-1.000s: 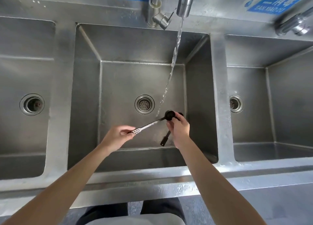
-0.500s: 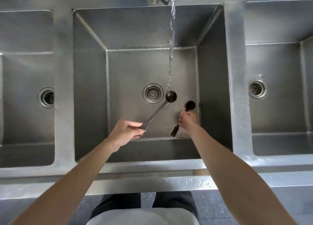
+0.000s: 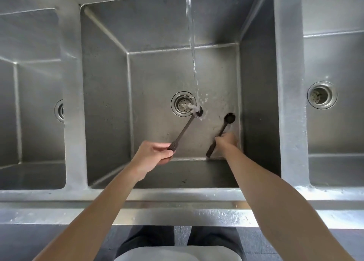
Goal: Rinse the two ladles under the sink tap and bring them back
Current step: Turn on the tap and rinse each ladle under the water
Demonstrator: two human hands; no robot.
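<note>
My left hand (image 3: 155, 154) grips one ladle (image 3: 185, 129) under the water stream (image 3: 193, 54); my right hand (image 3: 226, 141) clutches the other ladle (image 3: 224, 126) aside.

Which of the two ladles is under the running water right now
The ladle in the left hand: its bowl sits in the water stream beside the drain. The right hand's ladle is off to the right, clear of it.

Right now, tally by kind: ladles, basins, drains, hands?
Ladles: 2, left under the water, right beside it
Basins: 3, left, middle, right
Drains: 3, left, middle, right
Hands: 2, left hand, right hand
Total: 10
</note>
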